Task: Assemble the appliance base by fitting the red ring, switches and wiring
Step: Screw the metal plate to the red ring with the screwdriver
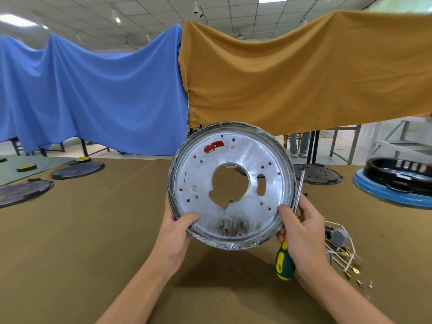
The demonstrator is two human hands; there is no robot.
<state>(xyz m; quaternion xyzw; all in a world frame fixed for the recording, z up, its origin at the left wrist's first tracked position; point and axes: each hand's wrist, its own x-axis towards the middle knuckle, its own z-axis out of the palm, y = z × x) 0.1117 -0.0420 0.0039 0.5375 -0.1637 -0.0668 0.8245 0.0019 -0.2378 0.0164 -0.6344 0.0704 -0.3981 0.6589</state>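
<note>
Both hands hold the shiny metal base [231,185] up: left hand [174,232] grips its rim, right hand [301,232] grips rim and screwdriver [285,260]. Red shows through its holes. Wires and switch [339,244] wait on the table [93,230], so I think lots is left.

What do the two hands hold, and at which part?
Both hold the metal base plate by its lower rim, left hand and right hand; the right also grips the screwdriver handle.

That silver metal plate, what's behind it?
Red shows through the metal plate's small holes; brown table through the centre. What the red part is stays covered.
</note>
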